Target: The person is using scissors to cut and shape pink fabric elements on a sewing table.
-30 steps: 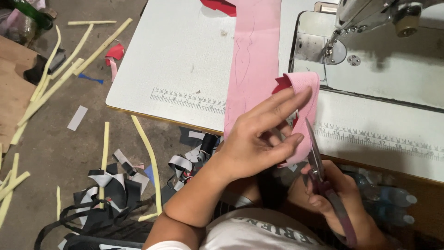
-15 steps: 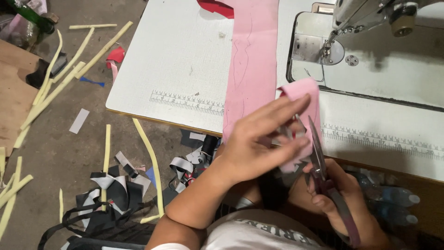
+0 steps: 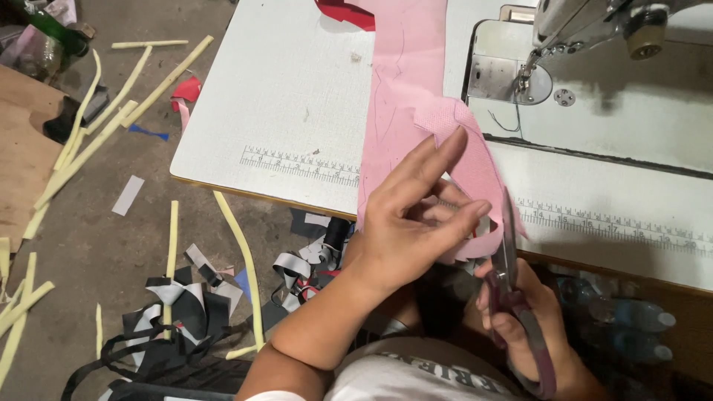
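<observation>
My left hand (image 3: pixel 420 223) pinches the folded end of the pink fabric strip (image 3: pixel 405 96), thumb and lower fingers closed on it while my index finger points up toward 1 o'clock. Since a moment ago I have turned the piece: the fold now arches higher, and the red bit that showed beside my fingers is almost hidden behind them. My right hand (image 3: pixel 523 327) is closed around the handles of the scissors (image 3: pixel 512 275), the blades running up toward 12 o'clock along the fabric's right edge, just beside my left fingertips. I judge the cut is moving round the curve of the piece, so I am feeding it by rotating. The rest of the strip lies up the white table (image 3: pixel 282 96) toward 12 o'clock, with the sewing machine (image 3: pixel 594 30) at 2 o'clock. Fabric scraps (image 3: pixel 186 297) lie on the floor at 8 o'clock.
</observation>
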